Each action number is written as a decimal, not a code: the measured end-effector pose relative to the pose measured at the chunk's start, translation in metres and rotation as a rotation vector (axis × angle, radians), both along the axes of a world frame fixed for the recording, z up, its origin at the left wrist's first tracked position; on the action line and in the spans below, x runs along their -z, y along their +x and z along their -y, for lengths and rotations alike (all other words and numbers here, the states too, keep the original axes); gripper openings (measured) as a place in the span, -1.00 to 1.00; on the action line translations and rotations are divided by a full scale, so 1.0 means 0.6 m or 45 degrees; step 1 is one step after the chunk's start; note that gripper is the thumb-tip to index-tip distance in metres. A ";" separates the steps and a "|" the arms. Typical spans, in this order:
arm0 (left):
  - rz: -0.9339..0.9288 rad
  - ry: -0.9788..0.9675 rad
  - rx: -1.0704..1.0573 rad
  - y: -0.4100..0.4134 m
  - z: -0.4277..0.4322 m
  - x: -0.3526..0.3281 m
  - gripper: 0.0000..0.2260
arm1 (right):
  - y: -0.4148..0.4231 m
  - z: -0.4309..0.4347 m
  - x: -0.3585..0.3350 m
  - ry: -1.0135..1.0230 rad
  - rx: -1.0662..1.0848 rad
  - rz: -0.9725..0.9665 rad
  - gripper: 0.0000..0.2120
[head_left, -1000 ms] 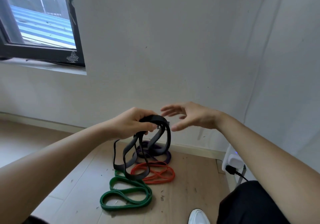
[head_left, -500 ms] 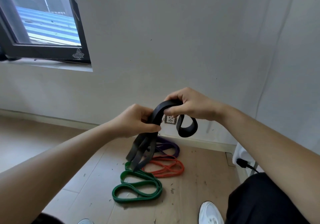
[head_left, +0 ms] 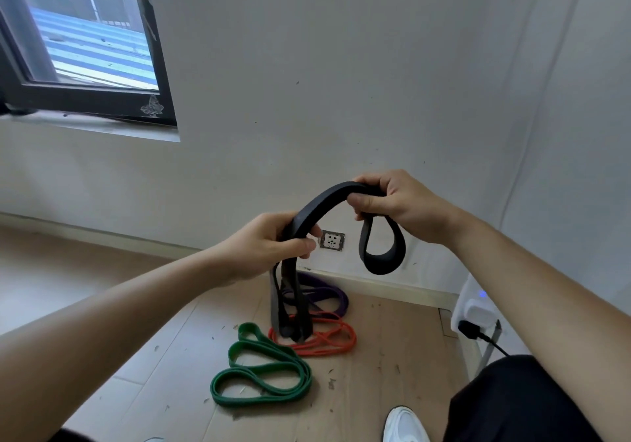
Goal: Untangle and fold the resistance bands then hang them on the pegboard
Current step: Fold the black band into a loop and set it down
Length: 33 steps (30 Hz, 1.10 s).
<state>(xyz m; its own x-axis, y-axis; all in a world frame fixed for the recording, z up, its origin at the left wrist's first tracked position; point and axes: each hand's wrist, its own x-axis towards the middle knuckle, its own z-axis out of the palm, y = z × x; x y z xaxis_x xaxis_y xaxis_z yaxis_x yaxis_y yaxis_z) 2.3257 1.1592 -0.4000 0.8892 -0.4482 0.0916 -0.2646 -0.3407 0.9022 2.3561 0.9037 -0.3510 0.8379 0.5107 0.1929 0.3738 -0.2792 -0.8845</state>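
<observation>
Between both hands arches one black resistance band [head_left: 319, 204]: the left hand [head_left: 269, 245] clamps its hanging strands, the right hand [head_left: 392, 204] pinches a small loop. Below, at six o'clock, three bands lie on the floor [head_left: 392, 356]: one green band [head_left: 263, 373], one orange band [head_left: 324, 339], one purple band [head_left: 324, 291].

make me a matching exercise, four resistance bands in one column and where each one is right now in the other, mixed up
Column 1
1. black band
2. green band
3. orange band
4. purple band

Column 2
A. on the floor, nearest the wall
B. held up in both hands
C. on the floor, nearest the white shoe
D. on the floor, between two other bands

Pairs: 1-B, 2-C, 3-D, 4-A

The left hand and right hand both grip the black band.
</observation>
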 end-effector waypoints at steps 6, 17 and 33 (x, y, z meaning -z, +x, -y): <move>0.062 -0.086 -0.003 -0.003 -0.004 -0.015 -0.81 | 0.000 0.029 0.017 -0.265 -0.073 -0.164 -0.93; -0.038 -0.017 0.083 -0.009 -0.010 -0.035 -0.84 | -0.021 -0.037 0.004 -0.255 -0.181 -0.078 -0.77; -0.026 -0.177 0.049 0.004 -0.039 -0.016 -0.81 | -0.022 -0.043 0.017 -0.143 -0.083 -0.081 -0.86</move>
